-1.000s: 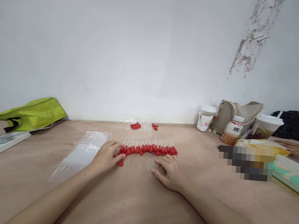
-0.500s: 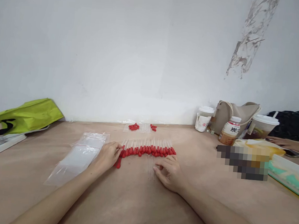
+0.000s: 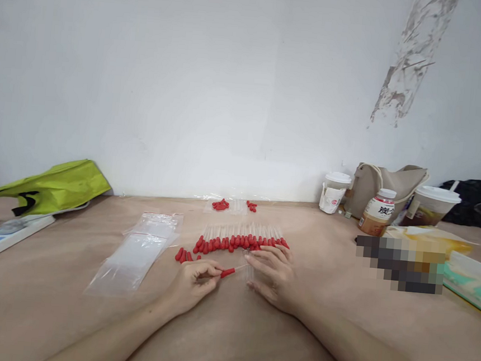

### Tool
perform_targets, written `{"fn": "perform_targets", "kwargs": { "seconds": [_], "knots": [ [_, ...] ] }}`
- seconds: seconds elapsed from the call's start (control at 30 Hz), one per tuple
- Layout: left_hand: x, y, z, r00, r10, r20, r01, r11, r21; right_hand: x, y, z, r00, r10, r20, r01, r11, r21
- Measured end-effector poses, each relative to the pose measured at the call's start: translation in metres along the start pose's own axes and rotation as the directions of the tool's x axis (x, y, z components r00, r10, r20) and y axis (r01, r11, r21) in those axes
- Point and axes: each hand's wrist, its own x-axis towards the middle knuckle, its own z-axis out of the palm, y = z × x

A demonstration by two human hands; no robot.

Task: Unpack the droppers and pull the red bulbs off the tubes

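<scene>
My left hand (image 3: 195,283) is closed, pinching a red rubber bulb (image 3: 227,272) between thumb and fingertips. A thin clear tube (image 3: 240,267) runs from the bulb's right end to the fingertips of my right hand (image 3: 273,276), which seem closed on it; the exact grip is partly hidden. Under and beside those fingers lie more clear tubes (image 3: 249,275). Behind both hands stretches a row of droppers (image 3: 239,240), red bulbs toward me and clear stems pointing at the wall. Several loose red bulbs (image 3: 183,255) lie left of the row.
Clear zip bags (image 3: 133,255) lie on the left, near a power strip (image 3: 8,241) and a green bag (image 3: 54,187). More red bulbs (image 3: 220,204) rest by the wall. A paper cup (image 3: 334,193), a bottle (image 3: 377,212) and a handbag (image 3: 360,185) stand at right.
My left hand has moved right from the row's left end, now holding a red bulb. My right hand's fingers have shifted over the loose tubes, and a tube now spans both hands.
</scene>
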Motion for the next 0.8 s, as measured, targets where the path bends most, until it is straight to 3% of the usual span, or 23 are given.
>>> {"fn": "perform_targets", "kwargs": {
  "seconds": [0.3,0.5,0.8],
  "knots": [
    [-0.002,0.006,0.0,0.98,0.19,0.05,-0.193,0.979,0.066,0.002,-0.006,0.0,0.991,-0.069,0.114,0.066,0.997,0.03],
    [0.002,0.02,0.004,0.975,0.217,0.056,-0.223,0.961,0.162,0.004,-0.014,-0.002,0.992,-0.076,0.096,0.073,0.997,0.035],
    [0.003,0.011,0.008,0.963,0.241,0.118,-0.266,0.913,0.31,0.002,-0.015,0.001,0.99,-0.09,0.11,0.082,0.994,0.07]
  ]
}}
